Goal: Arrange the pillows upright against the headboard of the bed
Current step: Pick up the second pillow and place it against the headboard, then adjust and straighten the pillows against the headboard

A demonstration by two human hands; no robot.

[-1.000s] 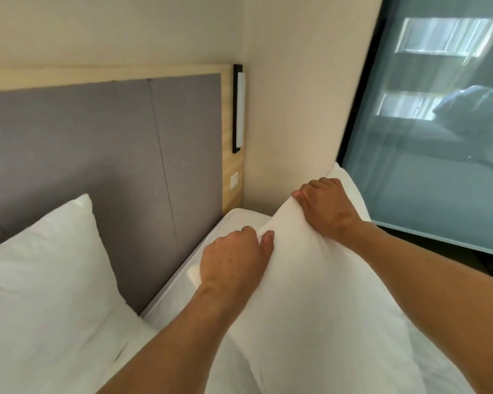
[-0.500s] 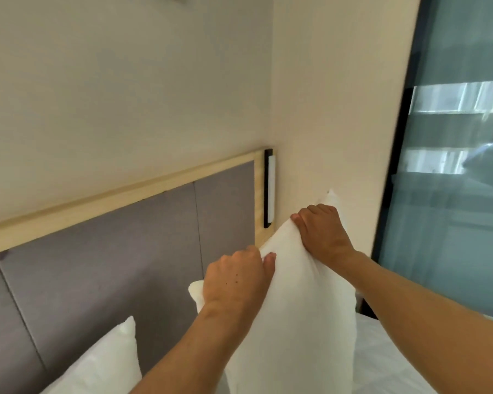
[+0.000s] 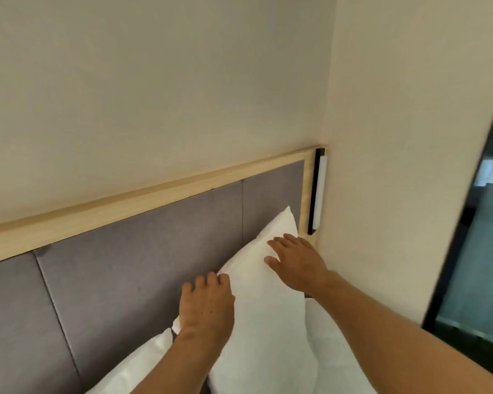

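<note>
A white pillow (image 3: 265, 317) stands upright, leaning against the grey padded headboard (image 3: 131, 265) at its right end. My left hand (image 3: 208, 302) rests on the pillow's upper left edge, fingers curled over the top. My right hand (image 3: 296, 263) lies flat on the pillow's face near its top right corner, fingers spread. A second white pillow (image 3: 131, 368) leans on the headboard at the lower left, partly behind my left forearm.
The headboard has a light wooden frame (image 3: 143, 200). A black and white wall lamp (image 3: 319, 191) hangs at its right end in the room corner. White bedding (image 3: 333, 348) lies to the right. A dark glass window (image 3: 478, 260) fills the right edge.
The pillow has gone from held up in the air to leaning on the headboard. Both hands have loosened their pinch on its top edge; the right hand now lies flat.
</note>
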